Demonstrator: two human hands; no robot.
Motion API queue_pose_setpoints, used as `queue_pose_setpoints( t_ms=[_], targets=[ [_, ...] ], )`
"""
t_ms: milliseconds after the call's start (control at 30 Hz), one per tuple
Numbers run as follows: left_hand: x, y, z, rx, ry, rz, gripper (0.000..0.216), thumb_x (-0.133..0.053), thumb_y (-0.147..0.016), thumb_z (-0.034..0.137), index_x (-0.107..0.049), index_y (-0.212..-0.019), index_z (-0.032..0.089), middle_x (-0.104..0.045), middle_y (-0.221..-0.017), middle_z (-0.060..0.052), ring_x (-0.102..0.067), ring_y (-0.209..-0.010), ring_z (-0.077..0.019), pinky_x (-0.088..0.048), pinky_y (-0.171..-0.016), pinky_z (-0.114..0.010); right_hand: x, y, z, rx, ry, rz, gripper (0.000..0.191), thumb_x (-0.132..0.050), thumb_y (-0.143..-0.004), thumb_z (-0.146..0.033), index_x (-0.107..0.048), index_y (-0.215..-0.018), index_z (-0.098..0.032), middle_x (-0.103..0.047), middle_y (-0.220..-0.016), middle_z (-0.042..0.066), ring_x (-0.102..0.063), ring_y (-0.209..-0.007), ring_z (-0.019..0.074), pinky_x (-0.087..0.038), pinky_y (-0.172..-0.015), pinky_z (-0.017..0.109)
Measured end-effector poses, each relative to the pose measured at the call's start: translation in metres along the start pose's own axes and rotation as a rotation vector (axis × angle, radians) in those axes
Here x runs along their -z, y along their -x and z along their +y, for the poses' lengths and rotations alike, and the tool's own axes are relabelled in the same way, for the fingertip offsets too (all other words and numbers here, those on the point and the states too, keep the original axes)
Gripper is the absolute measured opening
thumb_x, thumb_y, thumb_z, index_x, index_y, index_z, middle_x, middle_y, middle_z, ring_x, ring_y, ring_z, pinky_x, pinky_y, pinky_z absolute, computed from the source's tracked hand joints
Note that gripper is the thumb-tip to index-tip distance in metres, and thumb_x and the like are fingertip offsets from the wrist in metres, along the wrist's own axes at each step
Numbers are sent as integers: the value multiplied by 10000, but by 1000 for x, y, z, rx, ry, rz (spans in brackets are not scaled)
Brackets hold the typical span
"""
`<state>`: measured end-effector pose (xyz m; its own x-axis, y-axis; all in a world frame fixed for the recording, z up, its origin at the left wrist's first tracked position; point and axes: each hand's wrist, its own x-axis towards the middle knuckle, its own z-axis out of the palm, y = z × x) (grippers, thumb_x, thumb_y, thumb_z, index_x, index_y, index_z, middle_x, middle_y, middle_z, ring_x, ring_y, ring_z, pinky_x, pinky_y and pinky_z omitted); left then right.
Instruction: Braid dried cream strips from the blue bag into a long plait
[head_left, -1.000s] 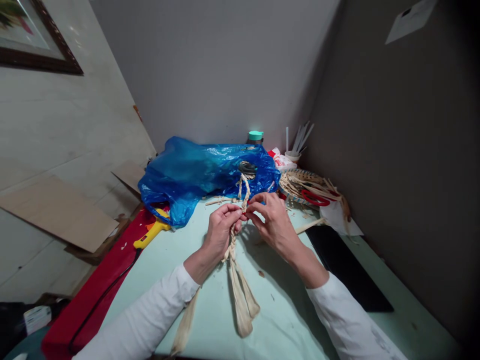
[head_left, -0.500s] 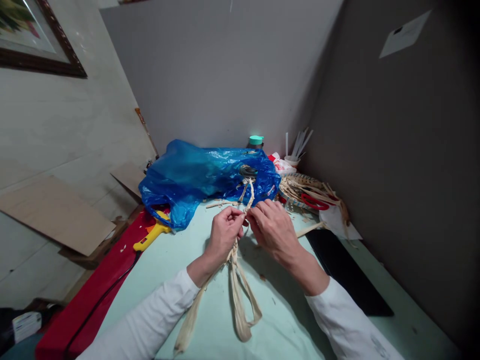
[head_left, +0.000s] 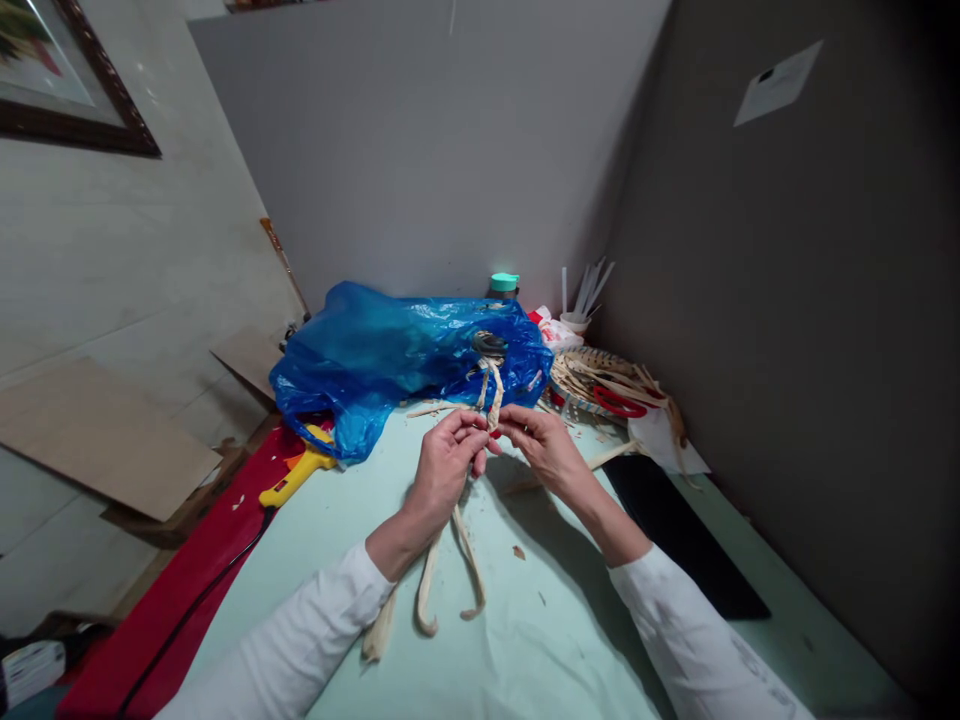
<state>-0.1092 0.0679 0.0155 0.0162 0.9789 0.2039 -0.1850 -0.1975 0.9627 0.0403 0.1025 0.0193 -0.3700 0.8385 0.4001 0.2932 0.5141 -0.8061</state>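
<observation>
A pale braid of dried, husk-like strips (head_left: 496, 393) runs from a dark round object (head_left: 489, 345) on the blue plastic bag down to my fingers. My left hand (head_left: 448, 462) pinches the braid at its lower end, fingers closed. From below that hand, loose strip ends (head_left: 427, 590) hang toward me over the table. My right hand (head_left: 546, 447) is closed at the fingertips against the braid's right side, close to the left fingertips. The exact strand between the right fingers is too small to make out.
A crumpled blue plastic bag (head_left: 390, 350) lies at the back. To the left is a yellow-handled corded tool (head_left: 298, 478). On the right sit a basket of strips (head_left: 581, 380), red-handled scissors (head_left: 619, 402) and a black mat (head_left: 682, 535). Behind stands a green-lidded bottle (head_left: 503, 284).
My right hand has turned and its fingers have drawn slightly away from the left. The loose strips below have shifted, and the wide looped one no longer shows. The view has moved slightly.
</observation>
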Motion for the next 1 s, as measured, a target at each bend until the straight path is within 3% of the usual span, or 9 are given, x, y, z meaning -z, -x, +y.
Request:
queue_pose_setpoints(
  t_ms=[67, 167, 467, 633, 1000],
  targets=[
    [-1, 1, 1, 14, -31, 5, 170, -638, -784, 265, -595, -909, 159, -663, -658, -4, -469, -442, -57, -343, -477, -186, 2, -1, 4, -11, -35, -102, 268, -503, -902, -352, -642, -739, -191, -643, -730, 3, -561, -705, 174, -386, -673, 261],
    [0, 1, -1, 41, -52, -15, 203, -637, -780, 273, -617, -943, 153, -671, -663, -11, -496, -455, -68, -371, -488, -191, 7, -1, 5, 10, 91, -168, 282, -492, -905, -344, -649, -730, -189, -642, -695, -9, -546, -654, 157, -349, -631, 249],
    [6, 0, -4, 97, -27, -67, 235, -693, -741, 265, -626, -926, 136, -719, -765, -63, -604, -509, -123, -472, -530, -249, 11, 1, 0, 34, 379, -28, 164, -525, -898, -271, -662, -833, -209, -671, -779, 25, -532, -782, 193, -337, -689, 289],
    [10, 2, -4, 56, 49, 36, 208, -676, -765, 253, -600, -915, 130, -714, -774, -69, -590, -522, -107, -461, -526, -228, 6, 3, -8, 102, 337, 72, 122, -546, -867, -222, -583, -754, -194, -589, -856, 43, -523, -836, 192, -377, -733, 302],
    [8, 4, -1, 130, 76, 113, 169, -650, -760, 279, -598, -824, 131, -639, -665, -16, -512, -482, -74, -363, -434, -178, 2, 8, -26, 177, 204, -56, 152, -473, -898, -144, -512, -758, -190, -547, -822, 23, -512, -750, 145, -385, -696, 269]
  ],
)
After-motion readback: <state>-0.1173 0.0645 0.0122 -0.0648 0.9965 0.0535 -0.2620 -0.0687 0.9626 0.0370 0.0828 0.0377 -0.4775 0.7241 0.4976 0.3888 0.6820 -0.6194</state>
